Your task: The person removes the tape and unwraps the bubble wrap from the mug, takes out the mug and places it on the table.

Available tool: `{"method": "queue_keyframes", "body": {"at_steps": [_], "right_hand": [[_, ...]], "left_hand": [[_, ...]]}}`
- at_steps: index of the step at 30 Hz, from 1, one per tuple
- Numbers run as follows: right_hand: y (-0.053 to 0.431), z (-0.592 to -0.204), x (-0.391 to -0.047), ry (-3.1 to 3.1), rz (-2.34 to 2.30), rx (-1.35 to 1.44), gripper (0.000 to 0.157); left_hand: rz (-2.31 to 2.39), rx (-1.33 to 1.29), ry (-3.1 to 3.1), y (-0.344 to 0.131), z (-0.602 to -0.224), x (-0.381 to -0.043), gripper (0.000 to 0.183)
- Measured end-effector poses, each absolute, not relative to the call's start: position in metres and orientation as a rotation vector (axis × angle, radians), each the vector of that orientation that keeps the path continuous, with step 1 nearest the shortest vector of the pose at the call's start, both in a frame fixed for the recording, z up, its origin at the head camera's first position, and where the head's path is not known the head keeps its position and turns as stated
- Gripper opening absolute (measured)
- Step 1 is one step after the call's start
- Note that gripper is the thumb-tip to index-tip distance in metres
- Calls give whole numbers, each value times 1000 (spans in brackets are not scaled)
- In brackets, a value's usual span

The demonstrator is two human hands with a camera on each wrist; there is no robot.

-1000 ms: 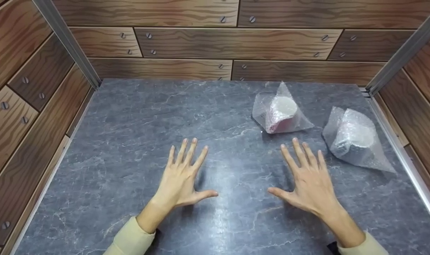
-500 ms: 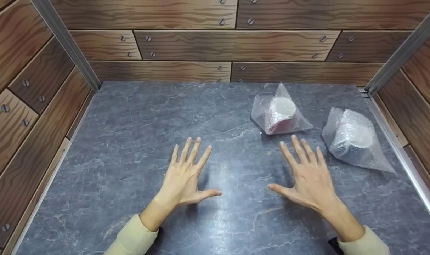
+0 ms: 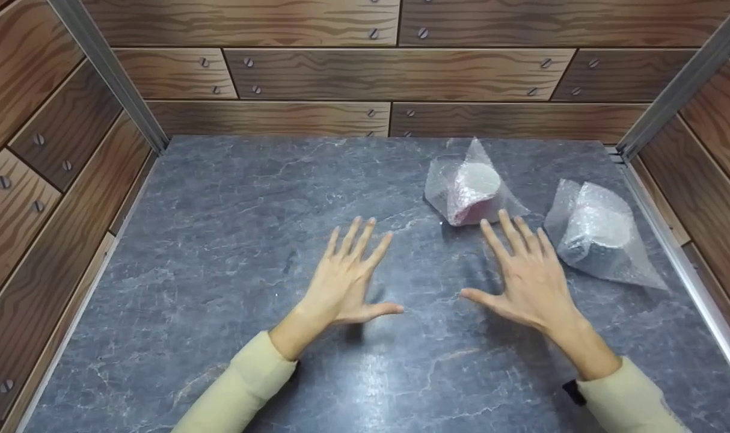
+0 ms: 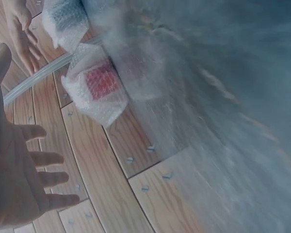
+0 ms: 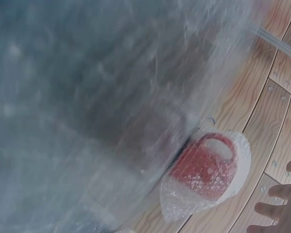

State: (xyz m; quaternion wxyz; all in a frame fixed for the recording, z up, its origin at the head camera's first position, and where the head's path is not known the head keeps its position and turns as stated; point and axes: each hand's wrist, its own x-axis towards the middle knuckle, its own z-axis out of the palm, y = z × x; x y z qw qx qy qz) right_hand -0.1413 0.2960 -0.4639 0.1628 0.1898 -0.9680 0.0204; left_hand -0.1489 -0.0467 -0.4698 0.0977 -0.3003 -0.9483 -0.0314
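Both hands hover over the grey marbled tabletop with fingers spread and nothing held. The left hand is left of centre, its thumb pointing right. My right hand is nearer the wrapped things, its fingertips just below a bubble-wrapped red mug in the head view. The right wrist view shows that mug's red body and handle through the clear wrap. Further right lies a second bubble-wrapped bundle, dark inside with a pale round end; the wrap blurs its detail.
Wood-patterned panels wall the back and both sides. Metal posts rise at the back corners, and a metal rail runs along the right edge of the table.
The left hand has moved right and forward, toward the middle. The right hand has shifted slightly forward, closer to the wrapped red mug. Both bundles stay where they were.
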Motion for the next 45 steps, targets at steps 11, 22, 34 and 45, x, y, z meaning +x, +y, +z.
{"method": "queue_keyframes", "body": {"at_steps": [11, 22, 34, 45], "right_hand": [[309, -464, -166, -2792, 33, 528, 120], [318, -464, -197, -2795, 31, 493, 117], [327, -467, -222, -2805, 83, 453, 117], [329, -473, -244, -2847, 121, 438, 120]], "left_hand": [[-90, -967, -2833, -13, -470, -180, 114], [-84, -1011, -2839, 19, -470, -212, 113], [-29, -1020, -2804, 56, -471, -247, 112], [38, -1064, -2792, 77, -474, -266, 109]]}}
